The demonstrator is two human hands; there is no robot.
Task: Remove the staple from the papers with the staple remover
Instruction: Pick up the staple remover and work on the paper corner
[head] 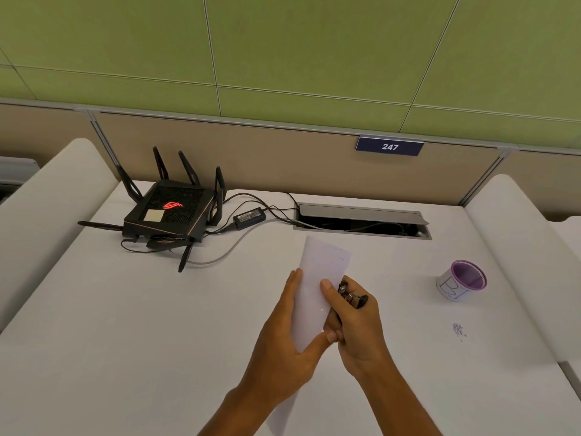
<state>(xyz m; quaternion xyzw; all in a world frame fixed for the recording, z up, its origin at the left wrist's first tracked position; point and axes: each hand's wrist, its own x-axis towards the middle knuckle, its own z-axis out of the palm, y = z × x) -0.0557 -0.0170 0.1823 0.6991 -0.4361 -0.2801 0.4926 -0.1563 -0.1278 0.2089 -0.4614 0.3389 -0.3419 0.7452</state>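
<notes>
A white desk fills the lower frame, a router at upper left and a purple cup at right. At lower centre the left hand grips the papers upright, their long axis running up the frame. The right hand touches their right edge, fingers closed on the remover. The staple itself is too small to make out; the remover is nearest the papers' right edge.

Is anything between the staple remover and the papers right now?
Only the right hand's own thumb, pressed on the papers. The staple remover sits in the right hand beside their right edge; the staple itself isn't visible.
</notes>
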